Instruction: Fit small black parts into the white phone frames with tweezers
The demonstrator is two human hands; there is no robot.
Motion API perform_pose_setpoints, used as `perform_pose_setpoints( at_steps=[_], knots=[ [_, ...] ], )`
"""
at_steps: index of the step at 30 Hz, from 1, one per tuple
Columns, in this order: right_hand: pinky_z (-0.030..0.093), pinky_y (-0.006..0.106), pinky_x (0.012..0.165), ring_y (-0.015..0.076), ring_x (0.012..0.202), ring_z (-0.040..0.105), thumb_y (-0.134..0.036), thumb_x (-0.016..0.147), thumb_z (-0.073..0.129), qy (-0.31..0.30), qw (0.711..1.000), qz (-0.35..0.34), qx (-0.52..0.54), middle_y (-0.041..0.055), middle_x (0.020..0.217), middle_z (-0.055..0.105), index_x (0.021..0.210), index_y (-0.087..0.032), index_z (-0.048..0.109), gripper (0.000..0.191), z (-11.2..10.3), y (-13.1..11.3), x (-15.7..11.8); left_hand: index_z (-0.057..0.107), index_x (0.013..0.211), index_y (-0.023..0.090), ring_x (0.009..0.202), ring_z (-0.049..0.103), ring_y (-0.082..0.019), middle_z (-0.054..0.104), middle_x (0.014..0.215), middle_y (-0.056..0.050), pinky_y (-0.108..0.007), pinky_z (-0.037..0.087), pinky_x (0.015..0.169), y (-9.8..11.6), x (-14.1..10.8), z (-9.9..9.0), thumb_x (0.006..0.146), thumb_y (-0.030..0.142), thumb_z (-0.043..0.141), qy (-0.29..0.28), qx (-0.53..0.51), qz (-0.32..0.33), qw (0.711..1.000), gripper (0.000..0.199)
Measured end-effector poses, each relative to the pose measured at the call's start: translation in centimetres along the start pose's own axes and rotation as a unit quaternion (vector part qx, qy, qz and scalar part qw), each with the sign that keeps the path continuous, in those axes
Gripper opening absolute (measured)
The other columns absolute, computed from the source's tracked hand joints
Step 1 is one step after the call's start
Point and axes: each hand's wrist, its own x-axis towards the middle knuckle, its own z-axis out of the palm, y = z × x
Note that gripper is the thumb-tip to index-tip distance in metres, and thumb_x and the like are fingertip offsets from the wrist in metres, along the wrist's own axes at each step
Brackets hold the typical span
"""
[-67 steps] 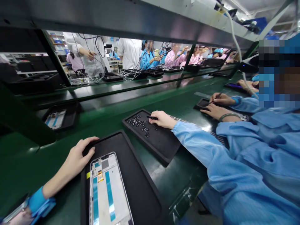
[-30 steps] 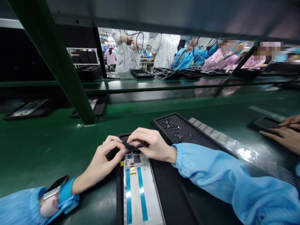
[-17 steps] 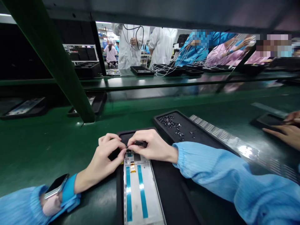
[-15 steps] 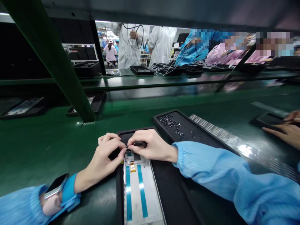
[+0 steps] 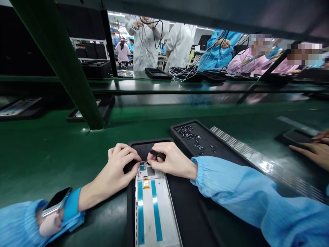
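A silver phone frame [image 5: 164, 209] with two blue strips and a gold flex cable [image 5: 146, 182] lies lengthwise in a black tray [image 5: 185, 202]. At its far left corner, my left hand [image 5: 120, 166] has thumb and forefinger closed on the frame's edge; any tiny part between them is hidden. My right hand [image 5: 171, 159] pinches a slim black tool [image 5: 157, 154], its tip low over the frame's far end, close to the left fingertips. The tool's exact kind is not clear.
Beyond my right hand, a second black tray [image 5: 177, 125] holds many small dark parts [image 5: 189, 133]. Alongside runs a slotted metal strip [image 5: 239, 147]. A co-worker's hand [image 5: 312, 151] is at far right. A slanted green post [image 5: 64, 72] stands left.
My right hand has shifted slightly right, away from the left fingertips, and the black tool is now more visible. My left hand stays at the frame's corner. The view has shifted a little.
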Motion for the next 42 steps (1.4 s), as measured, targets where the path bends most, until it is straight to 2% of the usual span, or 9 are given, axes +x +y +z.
perform_pose_setpoints(
  at_steps=[6,12,27,33,42],
  knots=[
    [0.035,0.018,0.056,0.0066,0.057,0.045,-0.004,0.066,0.057,-0.014,0.999,-0.010,-0.027,0.0002,0.064,0.056,0.066,-0.009,0.065,0.010,0.4,-0.1,0.1,0.060,0.078,0.020,0.092,0.047,-0.021,0.063,0.083,-0.002,-0.038,0.031,0.075,0.3,0.2,-0.1,0.081,0.020,0.050,0.002,-0.044,-0.007,0.999,0.010],
    [0.033,0.018,0.055,0.0064,0.057,0.043,-0.004,0.065,0.057,-0.022,0.999,-0.036,-0.021,0.0001,0.064,0.055,0.065,-0.009,0.064,0.008,0.4,-0.1,0.1,0.060,0.071,0.020,0.093,0.047,-0.022,0.063,0.079,-0.001,-0.038,0.030,0.076,0.3,0.3,-0.1,0.077,0.020,0.051,-0.009,-0.046,-0.014,0.999,0.011],
    [0.029,0.019,0.054,0.0064,0.056,0.039,-0.009,0.068,0.055,-0.015,0.996,-0.064,-0.054,-0.0025,0.062,0.046,0.064,-0.013,0.051,0.007,1.0,0.6,0.0,0.059,0.072,0.019,0.093,0.046,-0.022,0.063,0.081,-0.001,-0.038,0.030,0.075,0.4,0.3,-0.2,0.078,0.019,0.051,-0.015,-0.029,-0.012,0.999,0.010],
    [0.031,0.019,0.056,0.0076,0.060,0.041,-0.010,0.066,0.054,-0.030,0.996,-0.060,-0.057,-0.0022,0.067,0.047,0.067,-0.015,0.050,0.007,1.2,0.5,-0.1,0.060,0.084,0.020,0.094,0.047,-0.022,0.064,0.087,-0.002,-0.038,0.031,0.077,0.4,0.2,-0.2,0.081,0.019,0.050,0.004,-0.018,0.018,1.000,0.011],
    [0.030,0.019,0.055,0.0068,0.060,0.039,-0.011,0.069,0.053,-0.065,0.991,-0.074,-0.088,-0.0016,0.071,0.046,0.069,-0.015,0.049,0.006,0.9,0.0,-0.1,0.061,0.084,0.020,0.092,0.048,-0.021,0.064,0.085,-0.002,-0.038,0.031,0.077,0.3,0.1,-0.3,0.080,0.014,0.050,-0.004,-0.018,0.038,0.999,0.014]
  ],
)
